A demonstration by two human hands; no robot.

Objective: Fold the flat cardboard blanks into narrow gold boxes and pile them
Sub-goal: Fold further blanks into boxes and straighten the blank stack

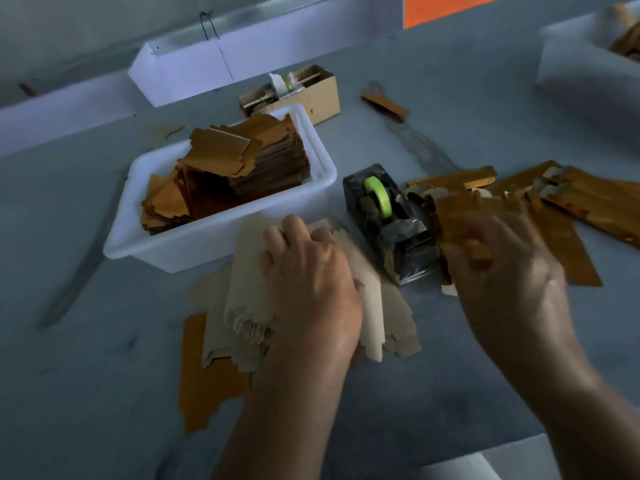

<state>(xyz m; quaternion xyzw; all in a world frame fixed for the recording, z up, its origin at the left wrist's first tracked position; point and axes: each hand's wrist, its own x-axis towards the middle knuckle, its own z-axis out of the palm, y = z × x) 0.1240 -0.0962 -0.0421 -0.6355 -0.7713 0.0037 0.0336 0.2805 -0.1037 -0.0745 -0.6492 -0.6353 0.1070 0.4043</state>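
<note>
A loose heap of flat blanks lies on the grey table, pale backs up, with one gold face showing at the bottom left. My left hand rests on top of that heap, fingers curled over the blanks' far edge. My right hand, blurred, grips a folded narrow gold box just right of the tape dispenser. Beyond it spreads a pile of folded gold boxes.
A white tub holding several gold blanks stands behind the heap. A black tape dispenser with green tape sits between my hands. Further back are a brown carton, a white trough, a stray gold box and another white bin.
</note>
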